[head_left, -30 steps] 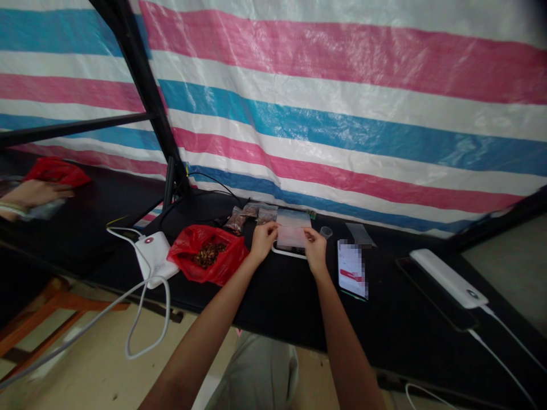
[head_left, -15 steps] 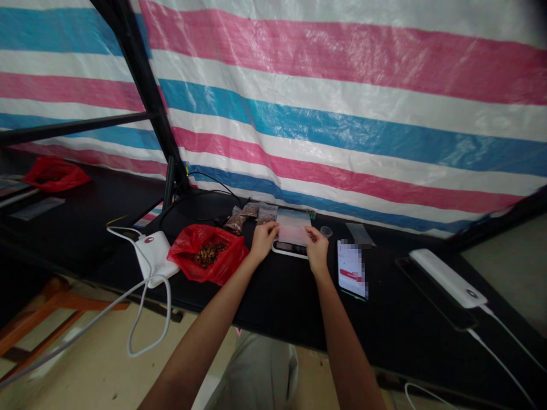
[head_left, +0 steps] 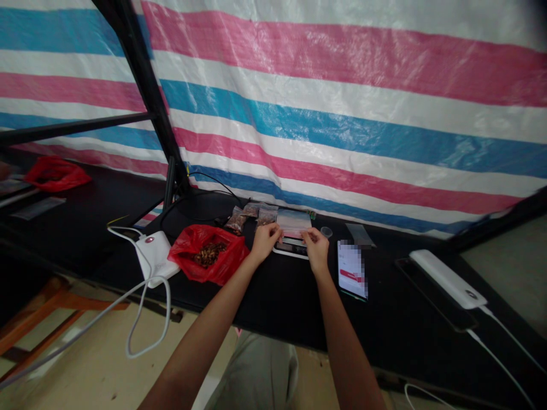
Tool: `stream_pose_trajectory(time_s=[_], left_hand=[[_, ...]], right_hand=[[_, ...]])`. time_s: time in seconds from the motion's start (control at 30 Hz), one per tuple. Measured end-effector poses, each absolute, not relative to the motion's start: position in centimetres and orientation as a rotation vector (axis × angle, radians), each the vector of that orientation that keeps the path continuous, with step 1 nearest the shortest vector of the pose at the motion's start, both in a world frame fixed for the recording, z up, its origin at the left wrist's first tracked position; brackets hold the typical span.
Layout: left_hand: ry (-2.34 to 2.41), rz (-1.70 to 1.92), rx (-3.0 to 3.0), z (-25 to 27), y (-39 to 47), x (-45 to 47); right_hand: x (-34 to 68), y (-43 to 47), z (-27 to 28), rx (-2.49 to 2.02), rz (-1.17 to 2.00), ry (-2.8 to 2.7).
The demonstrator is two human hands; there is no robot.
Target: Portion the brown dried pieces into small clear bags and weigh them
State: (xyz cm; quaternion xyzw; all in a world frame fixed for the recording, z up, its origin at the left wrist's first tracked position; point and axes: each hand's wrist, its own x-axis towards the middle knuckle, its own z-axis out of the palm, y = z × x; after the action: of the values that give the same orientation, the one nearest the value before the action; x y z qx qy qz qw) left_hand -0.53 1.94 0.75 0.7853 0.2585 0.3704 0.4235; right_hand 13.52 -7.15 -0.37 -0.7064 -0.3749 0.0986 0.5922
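A thin, clear plastic bag (head_left: pixel 292 232) stretches between my hands, over the top of a small white digital scale (head_left: pixel 291 254) with a dark display strip. My left hand (head_left: pixel 266 240) pinches the bag's left side, fingers closed. The right side is pinched by my right hand (head_left: pixel 315 244). Left of my left hand sits an open red plastic bag (head_left: pixel 231 259) holding small brown dried pieces (head_left: pixel 208 254). Several filled clear bags (head_left: pixel 236 220) lie behind my left hand. A small clear cup (head_left: pixel 326 232) stands just right of my right hand.
A lit phone (head_left: pixel 351 270) and a flat clear bag (head_left: pixel 359 234) lie to the right. Further right, a white power bank (head_left: pixel 448 279) rests on a dark phone (head_left: pixel 421 296). Another white power bank (head_left: pixel 156 256) with a cable is at left. Behind hangs a striped sheet (head_left: pixel 333 131).
My hands have drawn slightly closer together on the clear bag. Its front edge sits further back, showing more of the scale's front. A blurred shape has appeared at the far left edge.
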Motion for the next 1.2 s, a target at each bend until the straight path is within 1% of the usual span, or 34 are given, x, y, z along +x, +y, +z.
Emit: stream_pose_trajectory(time_s=[0.37, 0.67, 0.73, 0.83, 0.93, 1.07, 1.13, 1.2], left_hand=[[0.527, 0.869, 1.952, 1.1, 1.5, -0.4], [0.455, 0.720, 2.026, 0.5, 1.2, 0.0], [0.500, 0.773, 2.029, 0.7, 1.3, -0.2], [0.698, 0.964, 2.032, 1.0, 2.0, -0.6], [1.020, 1.107, 2.110, 0.8, 3.3, -1.0], [1.400, 1.059, 2.238, -0.2, 4.7, -1.2], [1.458, 1.007, 2.279, -0.5, 4.9, -1.2], [1.457, 0.979, 2.310, -0.7, 4.9, -1.2]], right_hand=[[12.2, -7.2, 0.7, -1.482, 0.331, -0.841], [12.0, -7.3, 1.1, -1.353, 0.293, -0.733], [12.5, -7.5, 1.2, -1.339, 0.224, -0.700], [15.0, -8.3, 1.6, -1.336, 0.099, -0.588], [19.8, -9.9, 2.3, -1.456, -0.050, -0.401], [26.5, -13.3, 3.3, -1.840, -0.287, -0.205], [29.0, -14.8, 3.4, -2.014, -0.307, -0.188], [30.7, -15.9, 3.0, -2.132, -0.263, -0.273]])
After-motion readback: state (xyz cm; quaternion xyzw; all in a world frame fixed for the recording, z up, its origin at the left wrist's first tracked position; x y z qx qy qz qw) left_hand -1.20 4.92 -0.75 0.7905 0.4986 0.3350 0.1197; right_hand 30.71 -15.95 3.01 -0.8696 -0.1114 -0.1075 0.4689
